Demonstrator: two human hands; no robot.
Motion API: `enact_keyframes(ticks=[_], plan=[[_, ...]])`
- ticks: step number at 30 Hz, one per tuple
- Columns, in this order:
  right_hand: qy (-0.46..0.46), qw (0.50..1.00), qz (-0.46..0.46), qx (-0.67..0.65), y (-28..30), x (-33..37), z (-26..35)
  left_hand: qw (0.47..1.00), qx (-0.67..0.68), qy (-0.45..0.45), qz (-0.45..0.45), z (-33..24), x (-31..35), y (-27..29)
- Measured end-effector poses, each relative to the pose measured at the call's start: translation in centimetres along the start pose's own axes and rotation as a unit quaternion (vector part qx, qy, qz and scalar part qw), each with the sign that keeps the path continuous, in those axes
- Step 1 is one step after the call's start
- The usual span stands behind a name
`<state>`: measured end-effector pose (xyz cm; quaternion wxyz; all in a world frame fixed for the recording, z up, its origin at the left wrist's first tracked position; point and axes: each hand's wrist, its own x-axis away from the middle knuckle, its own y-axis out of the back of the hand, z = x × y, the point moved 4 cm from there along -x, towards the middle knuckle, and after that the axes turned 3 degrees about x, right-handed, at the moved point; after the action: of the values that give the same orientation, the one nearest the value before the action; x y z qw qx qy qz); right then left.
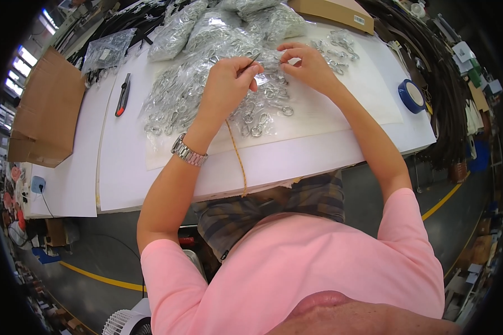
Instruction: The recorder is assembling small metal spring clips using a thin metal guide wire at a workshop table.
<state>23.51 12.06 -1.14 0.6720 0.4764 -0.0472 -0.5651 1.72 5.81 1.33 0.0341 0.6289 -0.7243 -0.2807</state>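
My left hand (232, 81) is closed over the heap, and a thin dark piece (255, 57) pokes out between its thumb and fingers. From behind the left wrist a yellow speckled cord (237, 151) runs down to the table's front edge; whether that hand holds its upper end is hidden. Across a small gap, my right hand (309, 67) has thumb and forefinger pinched together; anything between them is too small to make out. Under and around both hands lie many metal snap hooks (257, 125) in small clear bags.
Full plastic bags (218, 28) are piled at the back beside a cardboard box (335, 14). A utility knife (124, 96) and an open carton (47, 111) are on the left. Blue tape (411, 96) sits at the right edge, near dark straps (441, 95).
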Motion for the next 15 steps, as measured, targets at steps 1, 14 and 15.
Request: enact_keyframes(ticks=[1, 14, 15], plan=[[0.011, 1.0, -0.009, 0.008, -0.1, 0.0, 0.1, 1.0, 0.0, 0.002, 0.005, 0.0, 0.0, -0.1], [-0.056, 0.986, -0.088, -0.133, 0.8, 0.5, 3.9, 0.971, 0.205, 0.114, 0.05, 1.2, 0.0, -0.3], [-0.056, 0.974, -0.059, -0.214, 0.1, 0.6, 4.1, 0.971, 0.204, 0.115, 0.051, 1.4, 0.0, -0.3]])
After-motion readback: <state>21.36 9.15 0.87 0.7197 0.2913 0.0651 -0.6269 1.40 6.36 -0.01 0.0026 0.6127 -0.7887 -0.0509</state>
